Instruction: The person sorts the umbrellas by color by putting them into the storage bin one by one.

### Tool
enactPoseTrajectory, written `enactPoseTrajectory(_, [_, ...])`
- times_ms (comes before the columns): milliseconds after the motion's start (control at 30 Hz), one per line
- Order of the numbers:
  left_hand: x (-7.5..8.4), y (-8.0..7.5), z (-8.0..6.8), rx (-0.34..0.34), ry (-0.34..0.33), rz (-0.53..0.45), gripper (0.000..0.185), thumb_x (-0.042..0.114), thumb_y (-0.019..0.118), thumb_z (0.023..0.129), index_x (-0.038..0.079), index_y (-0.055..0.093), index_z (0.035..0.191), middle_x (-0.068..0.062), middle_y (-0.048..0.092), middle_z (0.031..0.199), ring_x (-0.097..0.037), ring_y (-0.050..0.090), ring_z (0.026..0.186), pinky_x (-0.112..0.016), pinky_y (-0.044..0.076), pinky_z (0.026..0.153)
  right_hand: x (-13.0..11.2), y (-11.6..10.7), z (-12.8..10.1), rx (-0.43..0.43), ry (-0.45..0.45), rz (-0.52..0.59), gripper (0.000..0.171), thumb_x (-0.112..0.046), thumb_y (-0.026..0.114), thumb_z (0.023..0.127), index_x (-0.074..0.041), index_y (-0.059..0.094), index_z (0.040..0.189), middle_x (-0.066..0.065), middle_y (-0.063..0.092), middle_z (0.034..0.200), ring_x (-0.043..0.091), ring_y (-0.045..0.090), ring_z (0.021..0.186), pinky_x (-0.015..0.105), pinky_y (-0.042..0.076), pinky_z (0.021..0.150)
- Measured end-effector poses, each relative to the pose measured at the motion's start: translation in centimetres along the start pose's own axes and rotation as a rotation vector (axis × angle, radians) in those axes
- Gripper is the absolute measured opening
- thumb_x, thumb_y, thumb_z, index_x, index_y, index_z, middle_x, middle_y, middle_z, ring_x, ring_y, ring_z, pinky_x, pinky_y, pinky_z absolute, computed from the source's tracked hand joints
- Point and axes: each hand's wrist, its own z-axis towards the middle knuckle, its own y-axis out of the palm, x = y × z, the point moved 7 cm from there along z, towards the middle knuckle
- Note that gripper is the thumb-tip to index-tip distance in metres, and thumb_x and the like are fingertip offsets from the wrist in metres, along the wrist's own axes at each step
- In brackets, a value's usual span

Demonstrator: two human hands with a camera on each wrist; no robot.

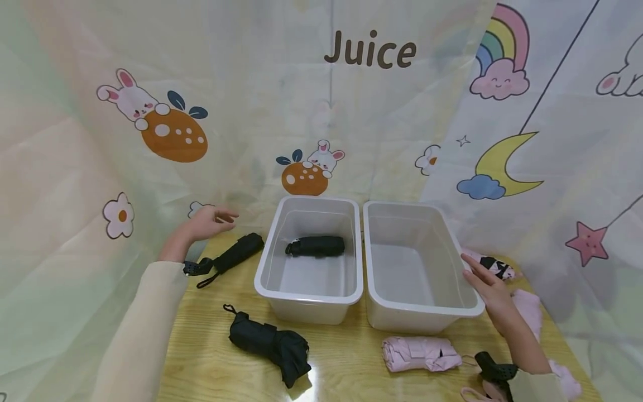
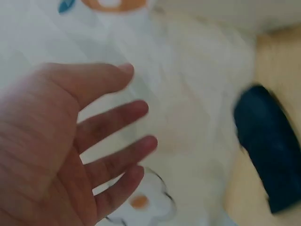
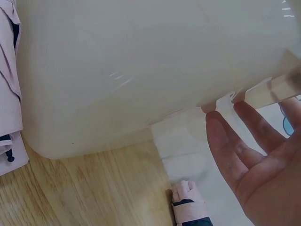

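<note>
Overhead, a person's left hand (image 1: 208,222) hovers with fingers spread and relaxed above the back left corner of the wooden tabletop (image 1: 346,357), holding nothing. Just beside it lies a folded black umbrella (image 1: 236,252). The right hand (image 1: 489,290), fingers straight and slightly apart, rests against the outer right rim of the right white bin (image 1: 417,312). Touching that bin on its left stands the left white bin (image 1: 308,304), with a second black umbrella (image 1: 316,246) lying inside at its far end. A third black umbrella (image 1: 271,346) lies near the front edge, and a folded pink umbrella (image 1: 419,353) lies in front of the right bin. More pink umbrellas (image 1: 527,307) sit along the right edge.
</note>
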Motion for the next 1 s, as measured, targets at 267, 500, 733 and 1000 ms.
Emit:
enactPoseTrajectory(267, [-5.1, 3.3, -2.4, 0.019, -0.054, 0.056, 0.045, 0.018, 0.062, 0.096, -0.001, 0.054, 0.136, -0.026, 0.053, 0.132, -0.046, 0.050, 0.118, -0.056, 0.045, 0.089, -0.2, 0.2, -0.4, -0.030, -0.039, 0.142, 0.056, -0.022, 0.047, 0.104, -0.020, 0.025, 0.156, 0.001, 0.022, 0.157, -0.006, 0.053, 0.108, 0.023, 0.052, 0.077])
enactPoseTrajectory(500, [-6.7, 6.2, -1.9, 0.041, -0.068, 0.143, 0.056, 0.013, 0.068, 0.091, -0.004, 0.048, 0.140, -0.030, 0.045, 0.139, -0.050, 0.042, 0.124, -0.061, 0.037, 0.096, -0.4, 0.2, -0.3, -0.053, -0.050, 0.151, 0.056, -0.025, 0.044, 0.105, -0.020, 0.023, 0.156, -0.015, 0.042, 0.135, 0.002, 0.058, 0.105, 0.027, 0.054, 0.075])
enactPoseTrajectory(733, [-7.5, 8.4, -0.4, 0.051, -0.046, 0.135, 0.067, 0.015, 0.073, 0.087, -0.010, 0.042, 0.141, -0.033, 0.042, 0.140, -0.051, 0.036, 0.127, -0.061, 0.032, 0.101, -0.3, 0.2, -0.3, -0.052, -0.037, 0.168, 0.056, -0.025, 0.044, 0.105, -0.021, 0.022, 0.156, -0.018, 0.044, 0.132, 0.003, 0.058, 0.105, 0.029, 0.054, 0.074])
enactPoseTrajectory(1000, [-9.0, 10.0, 0.7, 0.121, -0.072, 0.155, 0.076, 0.023, 0.079, 0.081, -0.010, 0.043, 0.139, -0.032, 0.049, 0.133, -0.048, 0.046, 0.120, -0.057, 0.036, 0.099, -0.1, 0.1, -0.2, 0.019, -0.047, 0.156, 0.053, -0.022, 0.048, 0.104, -0.018, 0.031, 0.154, -0.022, 0.051, 0.123, 0.004, 0.061, 0.099, 0.029, 0.055, 0.070])
